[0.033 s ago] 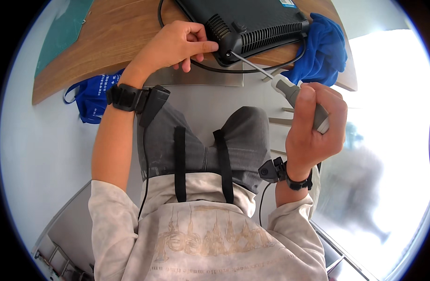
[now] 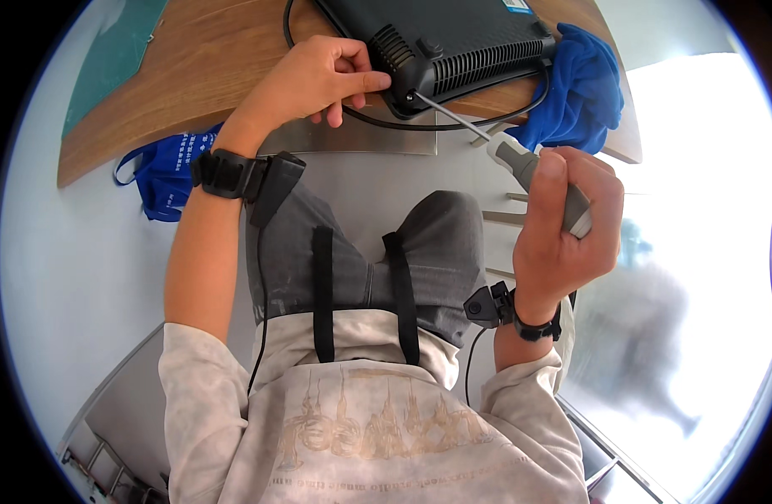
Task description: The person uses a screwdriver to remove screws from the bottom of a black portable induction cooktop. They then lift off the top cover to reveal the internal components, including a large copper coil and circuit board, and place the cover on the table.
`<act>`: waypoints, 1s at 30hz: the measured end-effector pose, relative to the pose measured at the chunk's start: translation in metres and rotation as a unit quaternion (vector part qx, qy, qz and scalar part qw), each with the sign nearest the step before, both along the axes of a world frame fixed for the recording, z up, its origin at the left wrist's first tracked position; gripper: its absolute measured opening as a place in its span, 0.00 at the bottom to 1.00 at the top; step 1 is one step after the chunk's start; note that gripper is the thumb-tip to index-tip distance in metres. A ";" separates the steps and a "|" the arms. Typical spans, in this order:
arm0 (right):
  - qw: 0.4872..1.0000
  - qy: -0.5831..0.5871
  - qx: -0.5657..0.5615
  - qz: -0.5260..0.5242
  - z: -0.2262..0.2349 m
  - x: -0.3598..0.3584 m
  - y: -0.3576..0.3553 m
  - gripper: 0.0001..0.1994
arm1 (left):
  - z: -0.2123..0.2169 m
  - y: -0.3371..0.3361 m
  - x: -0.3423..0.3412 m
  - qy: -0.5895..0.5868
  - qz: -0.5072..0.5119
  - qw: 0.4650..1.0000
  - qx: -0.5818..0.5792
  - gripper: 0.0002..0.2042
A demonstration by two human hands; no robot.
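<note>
The right hand (image 2: 556, 248) grips a grey screwdriver (image 2: 512, 156), its shaft slanting away leftward to the near corner of a black appliance (image 2: 466, 38) on the worktop (image 2: 209, 71); the left hand (image 2: 325, 74), nearer that corner, curls, any pinch unclear. Virtually nothing has shifted since the earlier frame.

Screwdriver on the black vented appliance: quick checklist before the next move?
1. Screwdriver in right hand: ok, gripped by handle.
2. Tip at the appliance's corner hole: ok.
3. Tip seated in a screw: cannot tell, too small.
4. Left hand bracing the appliance: cannot tell; fingertips at its corner.
5. Black cord clear of the shaft: not ok, shaft crosses over it in view.
6. Cord unplugged: cannot tell, far end not shown.
</note>
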State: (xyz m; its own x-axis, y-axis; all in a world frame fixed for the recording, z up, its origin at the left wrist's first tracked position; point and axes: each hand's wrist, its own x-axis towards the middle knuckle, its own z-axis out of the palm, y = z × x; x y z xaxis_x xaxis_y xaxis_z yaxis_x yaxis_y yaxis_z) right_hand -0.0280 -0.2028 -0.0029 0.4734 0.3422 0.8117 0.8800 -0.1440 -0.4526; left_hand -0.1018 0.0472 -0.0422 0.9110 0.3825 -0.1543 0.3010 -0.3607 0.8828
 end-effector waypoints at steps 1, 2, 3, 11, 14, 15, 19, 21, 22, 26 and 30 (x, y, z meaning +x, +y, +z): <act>1.000 0.003 -0.001 -0.002 0.000 0.000 0.001 0.06 | -0.001 0.001 0.000 -0.002 0.000 1.000 -0.001 0.13; 1.000 0.005 -0.001 -0.003 0.000 -0.001 0.001 0.06 | -0.002 0.002 0.000 -0.004 0.000 1.000 -0.003 0.13; 1.000 0.007 -0.001 -0.004 -0.001 -0.001 0.002 0.06 | -0.002 0.002 -0.001 -0.006 -0.001 1.000 -0.001 0.13; 0.995 0.022 -0.070 -0.061 0.014 -0.004 0.004 0.08 | -0.007 0.003 -0.003 -0.033 0.005 0.999 0.011 0.12; 0.990 -0.011 -0.122 -0.073 0.028 -0.012 0.011 0.08 | -0.008 0.003 -0.005 -0.035 0.007 0.999 0.014 0.12; 0.987 -0.022 -0.142 -0.074 0.032 -0.016 0.013 0.08 | -0.007 0.003 -0.005 -0.035 0.006 0.999 0.011 0.13; 0.980 -0.020 -0.190 -0.058 0.044 -0.029 0.024 0.11 | -0.006 0.005 -0.007 -0.038 0.004 0.999 -0.001 0.13; 0.969 -0.010 -0.237 -0.072 0.051 -0.035 0.025 0.12 | -0.008 0.007 -0.008 -0.040 0.003 0.999 -0.003 0.13; 0.964 -0.012 -0.255 -0.079 0.054 -0.036 0.025 0.13 | -0.009 0.007 -0.008 -0.041 0.002 0.999 -0.002 0.13; 0.965 -0.056 -0.245 -0.078 0.053 -0.023 0.027 0.12 | -0.009 0.007 -0.008 -0.043 -0.002 0.999 0.010 0.13; 0.967 0.056 -0.242 -0.060 0.055 -0.020 0.030 0.16 | -0.013 0.009 -0.007 -0.040 -0.002 0.999 0.010 0.13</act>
State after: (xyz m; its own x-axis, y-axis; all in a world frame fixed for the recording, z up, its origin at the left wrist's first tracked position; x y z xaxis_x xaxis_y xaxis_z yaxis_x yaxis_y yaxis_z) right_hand -0.0482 -0.1732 0.0521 0.6087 0.6068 0.5112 0.7934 -0.4607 -0.3978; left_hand -0.1092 0.0560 -0.0550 0.9215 0.3817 -0.0722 0.2277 -0.3802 0.8964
